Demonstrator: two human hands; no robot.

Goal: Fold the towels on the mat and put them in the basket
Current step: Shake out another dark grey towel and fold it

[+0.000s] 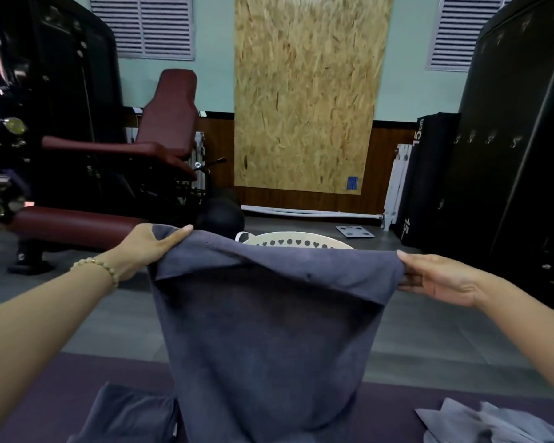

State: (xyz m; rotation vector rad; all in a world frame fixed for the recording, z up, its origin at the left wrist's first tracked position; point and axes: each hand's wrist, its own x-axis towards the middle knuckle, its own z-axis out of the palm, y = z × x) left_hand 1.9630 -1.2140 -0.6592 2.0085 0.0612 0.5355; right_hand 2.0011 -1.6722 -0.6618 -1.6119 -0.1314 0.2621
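A dark grey towel (269, 340) hangs stretched in the air in front of me, its top edge folded over toward me. My left hand (144, 247) pinches its upper left corner and my right hand (435, 278) pinches its upper right corner. The towel's lower end reaches down to the purple mat (45, 394). Behind the towel, only the rim of the cream basket (296, 239) with heart-shaped holes shows. Another dark grey towel (125, 414) lies on the mat at lower left, and a crumpled light grey towel (480, 423) lies at lower right.
A maroon padded gym bench and machine (115, 174) stand at left with a black ball (221, 212) beside them. Black padded blocks (429, 177) and a dark locker (518, 139) fill the right. A bathroom scale (354, 232) lies on the grey floor beyond the basket.
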